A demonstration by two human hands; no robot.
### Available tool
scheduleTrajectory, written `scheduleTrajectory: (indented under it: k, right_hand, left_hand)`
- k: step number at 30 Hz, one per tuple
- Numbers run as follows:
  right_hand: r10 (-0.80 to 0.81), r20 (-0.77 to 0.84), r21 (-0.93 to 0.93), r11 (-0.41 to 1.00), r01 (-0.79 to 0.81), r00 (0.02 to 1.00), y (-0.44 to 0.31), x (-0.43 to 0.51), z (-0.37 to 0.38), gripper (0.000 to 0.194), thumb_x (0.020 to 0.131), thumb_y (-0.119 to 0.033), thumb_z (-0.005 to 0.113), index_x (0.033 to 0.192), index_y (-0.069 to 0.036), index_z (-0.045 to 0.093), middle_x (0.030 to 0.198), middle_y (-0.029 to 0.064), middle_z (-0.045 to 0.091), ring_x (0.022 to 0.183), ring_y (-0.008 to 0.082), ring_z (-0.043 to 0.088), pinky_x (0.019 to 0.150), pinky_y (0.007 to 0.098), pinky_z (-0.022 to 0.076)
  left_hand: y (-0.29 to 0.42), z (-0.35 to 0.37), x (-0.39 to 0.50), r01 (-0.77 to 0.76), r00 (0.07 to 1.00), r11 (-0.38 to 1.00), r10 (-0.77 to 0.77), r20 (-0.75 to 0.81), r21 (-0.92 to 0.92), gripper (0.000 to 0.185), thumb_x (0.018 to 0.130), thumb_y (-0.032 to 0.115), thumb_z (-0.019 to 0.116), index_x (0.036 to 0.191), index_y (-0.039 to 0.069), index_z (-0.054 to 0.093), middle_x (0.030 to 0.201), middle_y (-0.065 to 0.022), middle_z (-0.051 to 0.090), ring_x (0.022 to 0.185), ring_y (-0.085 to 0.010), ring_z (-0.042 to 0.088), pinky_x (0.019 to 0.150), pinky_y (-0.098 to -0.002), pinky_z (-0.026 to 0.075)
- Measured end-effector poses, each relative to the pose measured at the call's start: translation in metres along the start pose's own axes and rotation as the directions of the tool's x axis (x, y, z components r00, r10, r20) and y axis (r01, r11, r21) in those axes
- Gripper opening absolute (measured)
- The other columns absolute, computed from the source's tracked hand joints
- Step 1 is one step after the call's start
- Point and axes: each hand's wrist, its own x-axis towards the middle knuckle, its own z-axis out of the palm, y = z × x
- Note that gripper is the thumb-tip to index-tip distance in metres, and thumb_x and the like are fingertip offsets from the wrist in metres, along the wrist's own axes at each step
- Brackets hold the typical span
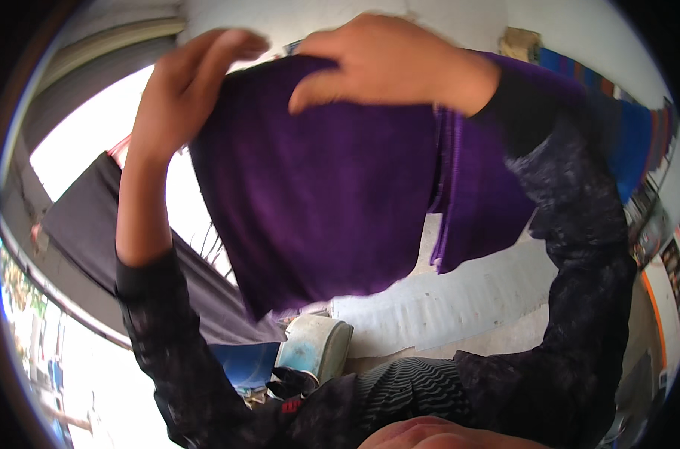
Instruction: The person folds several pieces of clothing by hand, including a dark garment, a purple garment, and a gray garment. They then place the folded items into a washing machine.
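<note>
A dark purple cloth (329, 196) hangs in front of me at the height of my raised arms. My right hand (373, 64) lies over its top edge, with the thumb spread down the near face. Whether those fingers grip the fabric is hidden. At the cloth's upper left corner is my left hand (188, 84), blurred, its fingers reaching rightward above the edge and apart from the fabric. Past a narrow gap on the right hangs another purple cloth (480, 191), partly behind my right forearm.
A dark grey cloth (166, 241) hangs at the left before a bright opening. Blue striped cloth (632, 146) hangs at the far right, near a brown box (519, 44). Below are a pale sheet (446, 303) on the floor and a worn, rounded container (312, 345).
</note>
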Motion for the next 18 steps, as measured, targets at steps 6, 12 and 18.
scheduleTrajectory:
  k: [6, 12, 18]
  right_hand:
    - [-0.125, -0.217, -0.240, 0.968, 0.071, 0.968, -0.008, -0.010, 0.010, 0.060, 0.089, -0.066, 0.072, 0.097, -0.006, 0.066, 0.074, 0.0166, 0.070, 0.069, 0.0401, 0.073, 0.057, 0.0508, 0.0572]
    - [-0.155, -0.202, -0.246, 0.964, 0.103, 0.967, 0.011, -0.028, 0.004, 0.056, 0.094, -0.061, 0.071, 0.093, -0.005, 0.065, 0.067, 0.0115, 0.069, 0.063, 0.0352, 0.072, 0.053, 0.0485, 0.0542]
    - [-0.160, -0.186, -0.282, 0.954, 0.103, 0.969, 0.024, -0.035, 0.006, 0.053, 0.096, -0.060, 0.069, 0.094, -0.007, 0.065, 0.065, 0.0117, 0.068, 0.063, 0.0356, 0.072, 0.054, 0.0493, 0.0545]
  left_hand:
    - [0.175, 0.068, -0.088, -0.113, 0.989, 0.974, 0.128, 0.069, -0.198, 0.037, 0.115, 0.019, 0.045, 0.110, -0.005, 0.073, 0.104, -0.0174, 0.076, 0.095, -0.0219, 0.073, 0.087, -0.0341, 0.058]
    - [0.216, 0.135, -0.117, -0.008, 0.897, 0.709, 0.316, 0.308, -0.705, 0.032, 0.112, 0.017, 0.050, 0.109, -0.006, 0.073, 0.107, -0.0200, 0.075, 0.098, -0.0238, 0.073, 0.087, -0.0343, 0.060]
    - [0.233, 0.164, -0.143, 0.147, 0.807, 0.272, 0.523, 0.274, -0.951, 0.028, 0.109, 0.015, 0.055, 0.109, -0.006, 0.073, 0.110, -0.0226, 0.075, 0.101, -0.0256, 0.074, 0.087, -0.0345, 0.061]
